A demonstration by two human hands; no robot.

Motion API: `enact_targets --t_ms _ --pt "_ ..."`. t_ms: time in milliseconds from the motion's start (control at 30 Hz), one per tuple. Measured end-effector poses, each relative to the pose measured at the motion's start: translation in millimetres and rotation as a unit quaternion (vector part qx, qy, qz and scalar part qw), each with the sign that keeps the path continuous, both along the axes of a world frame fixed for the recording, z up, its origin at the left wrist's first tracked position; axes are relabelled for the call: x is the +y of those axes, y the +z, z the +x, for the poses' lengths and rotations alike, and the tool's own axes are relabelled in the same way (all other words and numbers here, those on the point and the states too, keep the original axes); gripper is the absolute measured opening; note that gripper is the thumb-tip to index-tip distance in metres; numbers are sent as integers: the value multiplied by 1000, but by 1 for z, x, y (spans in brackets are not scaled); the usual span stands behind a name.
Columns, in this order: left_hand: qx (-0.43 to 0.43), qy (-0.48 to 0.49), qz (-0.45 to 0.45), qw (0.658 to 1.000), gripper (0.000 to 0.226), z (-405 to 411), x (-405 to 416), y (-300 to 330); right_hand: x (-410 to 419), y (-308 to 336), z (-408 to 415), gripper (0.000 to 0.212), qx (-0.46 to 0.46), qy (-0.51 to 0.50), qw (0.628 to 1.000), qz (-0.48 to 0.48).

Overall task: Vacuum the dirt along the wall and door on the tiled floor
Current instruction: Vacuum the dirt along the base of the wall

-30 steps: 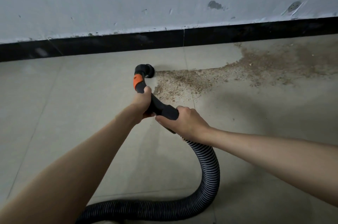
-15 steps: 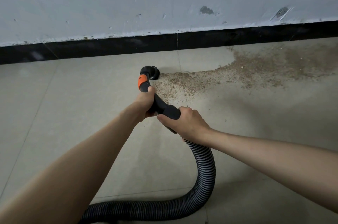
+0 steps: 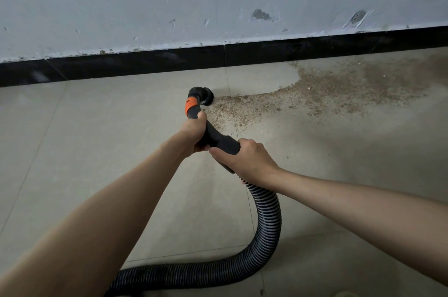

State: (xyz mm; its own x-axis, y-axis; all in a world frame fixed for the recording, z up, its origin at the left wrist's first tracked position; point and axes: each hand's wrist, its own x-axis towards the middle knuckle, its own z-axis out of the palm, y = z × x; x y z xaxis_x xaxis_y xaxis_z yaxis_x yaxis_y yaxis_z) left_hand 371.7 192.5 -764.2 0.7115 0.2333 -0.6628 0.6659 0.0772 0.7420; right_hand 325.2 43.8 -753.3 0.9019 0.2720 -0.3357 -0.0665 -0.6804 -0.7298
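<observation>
A black vacuum nozzle [image 3: 203, 97] with an orange band sits mouth-down on the beige tiled floor [image 3: 97, 141], at the left tip of a brown dirt patch [image 3: 334, 93] that spreads right toward the wall. My left hand [image 3: 195, 133] grips the black handle tube just behind the orange band. My right hand [image 3: 247, 159] grips the same tube lower down, where the ribbed black hose [image 3: 268, 219] begins. The hose loops down and left across the floor to the bottom edge.
A pale, chipped wall [image 3: 218, 0] with a black skirting strip [image 3: 145, 61] runs across the top. The floor left of the nozzle shows no dirt. The dirt reaches the skirting at the far right.
The nozzle has crept slightly right into the edge of the dirt, and the view has shifted a little. Both hands keep their grip on the tube.
</observation>
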Motion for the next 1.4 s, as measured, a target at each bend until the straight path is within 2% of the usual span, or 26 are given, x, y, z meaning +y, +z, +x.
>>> enact_targets --t_ms 167,367,800,1033,1233,1400 --pt "8 -10 12 1000 37 5 -14 -1 -13 -2 1 52 -5 -6 1000 -3" --pt "-1 -17 5 1000 31 9 -30 -3 -29 -4 2 52 -3 -30 1000 -2" --pt "-2 -40 17 999 35 24 -74 -1 -70 -4 9 55 -11 -62 998 6" --pt "2 -81 45 996 39 29 -98 -3 -89 -13 8 53 -5 -87 996 17" --pt "-1 -109 63 992 40 36 -122 -1 -109 -14 11 61 -5 -115 993 29" --pt "-6 -120 51 991 40 46 -139 -3 -124 -20 17 58 -6 -130 991 25"
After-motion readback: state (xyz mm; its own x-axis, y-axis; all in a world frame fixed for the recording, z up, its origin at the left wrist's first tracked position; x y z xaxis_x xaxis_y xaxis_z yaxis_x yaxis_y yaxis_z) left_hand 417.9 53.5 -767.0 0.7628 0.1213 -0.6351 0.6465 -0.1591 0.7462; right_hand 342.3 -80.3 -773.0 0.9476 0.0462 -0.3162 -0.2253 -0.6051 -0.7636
